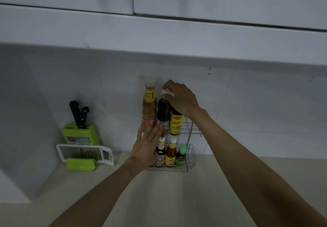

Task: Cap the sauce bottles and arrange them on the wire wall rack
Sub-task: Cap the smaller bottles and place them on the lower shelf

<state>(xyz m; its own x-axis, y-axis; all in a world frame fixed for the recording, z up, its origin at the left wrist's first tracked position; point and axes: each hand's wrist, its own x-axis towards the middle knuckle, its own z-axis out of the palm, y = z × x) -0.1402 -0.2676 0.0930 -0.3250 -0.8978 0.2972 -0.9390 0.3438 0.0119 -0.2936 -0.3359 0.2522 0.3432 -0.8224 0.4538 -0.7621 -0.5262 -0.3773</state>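
Note:
A two-tier wire wall rack [192, 129] hangs on the tiled wall. Its upper shelf holds a tall amber sauce bottle [149, 106] with a pale cap, a dark sauce bottle [163, 113] with a white cap, and a yellow-labelled dark bottle [176, 123]. My right hand [180, 97] grips the white cap on top of the dark bottle. With fingers spread, my left hand [146, 147] lies flat against the front of the rack, touching the lower parts of the amber and dark bottles. On the lower shelf stand a red-labelled bottle [160, 153], an orange sauce bottle [171, 153] and a green-capped bottle [180, 156].
A green knife block [81, 134] with two black-handled knives stands at the left against the wall. A white grater [85, 153] leans over a green holder [81, 164] in front of it. Overhead cabinets [159, 32] jut out above the rack. A beige countertop [177, 191] lies below.

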